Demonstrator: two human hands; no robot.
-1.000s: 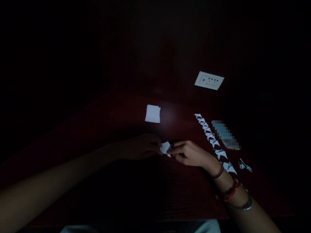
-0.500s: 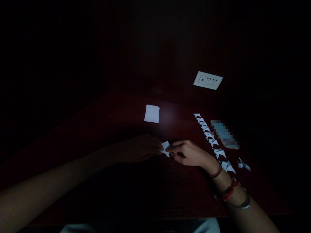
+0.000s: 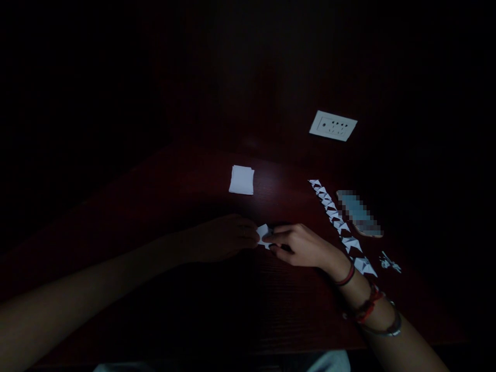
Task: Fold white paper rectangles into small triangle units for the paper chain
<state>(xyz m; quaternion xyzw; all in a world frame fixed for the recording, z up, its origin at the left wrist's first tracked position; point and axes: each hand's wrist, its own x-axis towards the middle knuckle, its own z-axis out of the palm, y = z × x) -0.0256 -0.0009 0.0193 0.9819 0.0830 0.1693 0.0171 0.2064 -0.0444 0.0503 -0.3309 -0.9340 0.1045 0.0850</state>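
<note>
The scene is very dark. A small white folded paper piece (image 3: pixel 263 235) lies low over the dark red wooden table (image 3: pixel 186 191), pinched from both sides. My left hand (image 3: pixel 222 237) closes on its left edge with curled fingers. My right hand (image 3: pixel 300 245) grips its right edge between thumb and fingers; that wrist wears red cords and a metal bangle. Most of the paper is hidden by the fingers.
A stack of white paper squares (image 3: pixel 242 180) lies beyond the hands. A row of several folded white paper pieces (image 3: pixel 341 225) runs diagonally on the right, beside a phone (image 3: pixel 358 213). Tiny paper scraps (image 3: pixel 389 262) lie further right. A white wall socket (image 3: pixel 332 125) sits behind.
My fingers have drawn closer over the paper piece, so less of it shows. The hands stay in the same place.
</note>
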